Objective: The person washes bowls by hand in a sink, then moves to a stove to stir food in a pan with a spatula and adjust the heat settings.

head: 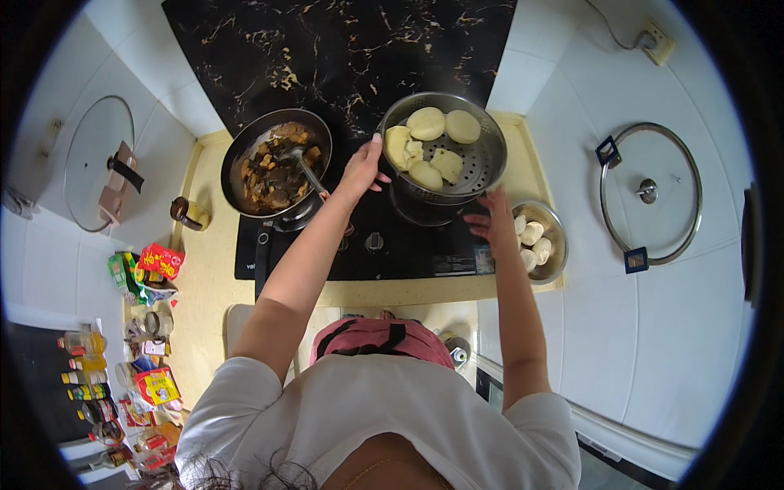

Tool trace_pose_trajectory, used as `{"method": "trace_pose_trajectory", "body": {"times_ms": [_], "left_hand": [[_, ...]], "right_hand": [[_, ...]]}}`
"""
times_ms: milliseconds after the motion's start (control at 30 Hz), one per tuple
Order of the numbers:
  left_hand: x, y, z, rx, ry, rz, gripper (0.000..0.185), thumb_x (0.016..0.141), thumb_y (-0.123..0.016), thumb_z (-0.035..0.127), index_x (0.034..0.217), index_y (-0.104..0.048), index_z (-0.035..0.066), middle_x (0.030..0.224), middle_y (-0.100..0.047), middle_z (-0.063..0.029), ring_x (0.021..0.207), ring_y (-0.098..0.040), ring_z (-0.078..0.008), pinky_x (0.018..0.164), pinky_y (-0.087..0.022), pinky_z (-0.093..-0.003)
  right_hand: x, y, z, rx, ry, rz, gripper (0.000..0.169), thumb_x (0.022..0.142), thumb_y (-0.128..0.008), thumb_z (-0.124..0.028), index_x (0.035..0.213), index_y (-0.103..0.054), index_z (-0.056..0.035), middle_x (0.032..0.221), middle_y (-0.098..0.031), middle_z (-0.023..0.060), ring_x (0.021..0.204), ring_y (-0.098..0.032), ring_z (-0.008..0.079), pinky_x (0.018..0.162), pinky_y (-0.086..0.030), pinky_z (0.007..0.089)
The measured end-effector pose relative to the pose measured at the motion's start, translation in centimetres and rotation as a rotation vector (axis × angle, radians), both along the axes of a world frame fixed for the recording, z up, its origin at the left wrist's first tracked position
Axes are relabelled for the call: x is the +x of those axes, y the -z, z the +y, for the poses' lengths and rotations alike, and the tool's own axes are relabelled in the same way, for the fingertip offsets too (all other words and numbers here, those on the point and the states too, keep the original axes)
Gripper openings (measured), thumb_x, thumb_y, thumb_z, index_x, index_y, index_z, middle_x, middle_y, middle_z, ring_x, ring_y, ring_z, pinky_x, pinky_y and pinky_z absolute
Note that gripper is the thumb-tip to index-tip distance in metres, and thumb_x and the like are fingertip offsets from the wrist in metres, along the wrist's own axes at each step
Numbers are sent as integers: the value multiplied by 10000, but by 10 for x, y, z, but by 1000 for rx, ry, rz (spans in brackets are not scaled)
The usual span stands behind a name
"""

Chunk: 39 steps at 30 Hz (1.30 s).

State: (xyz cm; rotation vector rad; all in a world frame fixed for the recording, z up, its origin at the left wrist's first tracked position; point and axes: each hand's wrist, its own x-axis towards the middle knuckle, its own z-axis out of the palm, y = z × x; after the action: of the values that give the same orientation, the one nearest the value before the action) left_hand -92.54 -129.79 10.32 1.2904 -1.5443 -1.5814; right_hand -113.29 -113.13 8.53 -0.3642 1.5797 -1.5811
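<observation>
A metal steamer pot (478, 165) with a perforated base holds several pale steamed buns (427, 124) over the right burner. My left hand (365, 168) is at its left rim, thumb up along the side; my right hand (495, 220) is at its lower right side, fingers spread. Whether either hand bears its weight cannot be told. To the left, a dark frying pan (229, 177) holds browned, chopped food (269, 177) with a metal ladle (310, 174) resting in it. A steel bowl (560, 251) of white pieces (533, 233) stands beside my right wrist.
The black gas stove (392, 263) has a knob (375, 241) at the front. The pan's handle (263, 254) points towards me. A jar (191, 213) stands on the left counter, with packets (160, 260) and bottles (86, 343) nearby. Glass lids hang on the left wall (92, 165) and right wall (667, 202).
</observation>
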Motion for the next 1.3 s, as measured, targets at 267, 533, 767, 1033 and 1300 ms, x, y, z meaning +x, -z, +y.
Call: {"method": "trace_pose_trajectory", "body": {"times_ms": [267, 533, 767, 1033, 1300], "left_hand": [[87, 15, 66, -704, -222, -574, 281, 820, -551, 323, 975, -626, 101, 923, -537, -153, 775, -581, -299, 691, -479, -360], [105, 19, 100, -461, 100, -800, 495, 794, -513, 507, 1199, -463, 228, 959, -533, -168, 817, -591, -338, 692, -483, -401], [170, 32, 98, -567, -26, -923, 314, 800, -565, 367, 1012, -478, 153, 874, -562, -133, 755, -597, -323, 630, -474, -411], [207, 19, 101, -542, -94, -749, 316, 795, -585, 224, 1068, -454, 135, 959, -472, -168, 778, -579, -339, 643, -485, -400], [215, 21, 114, -694, -216, -541, 328, 785, -598, 187, 1083, -499, 94, 950, -466, -133, 754, -571, -317, 626, -484, -374]], "right_hand": [[71, 139, 1, 126, -529, 550, 348, 840, -529, -382, 884, -578, -40, 731, -611, 89, 558, -566, 199, 493, -445, 312], [145, 116, -63, 653, -966, 1215, 446, 841, -467, -471, 928, -624, -63, 970, -617, 125, 917, -594, 277, 727, -487, 362], [162, 105, -75, 913, -986, 1187, 479, 818, -487, -503, 995, -618, -78, 1043, -602, 116, 988, -570, 276, 767, -474, 389], [168, 127, -98, 995, -1274, 1526, 240, 816, -577, -296, 912, -663, -93, 992, -626, 78, 909, -599, 244, 691, -487, 343], [159, 135, -92, 859, -1167, 1558, 273, 762, -619, -338, 839, -674, -81, 850, -635, 119, 830, -614, 259, 646, -507, 374]]}}
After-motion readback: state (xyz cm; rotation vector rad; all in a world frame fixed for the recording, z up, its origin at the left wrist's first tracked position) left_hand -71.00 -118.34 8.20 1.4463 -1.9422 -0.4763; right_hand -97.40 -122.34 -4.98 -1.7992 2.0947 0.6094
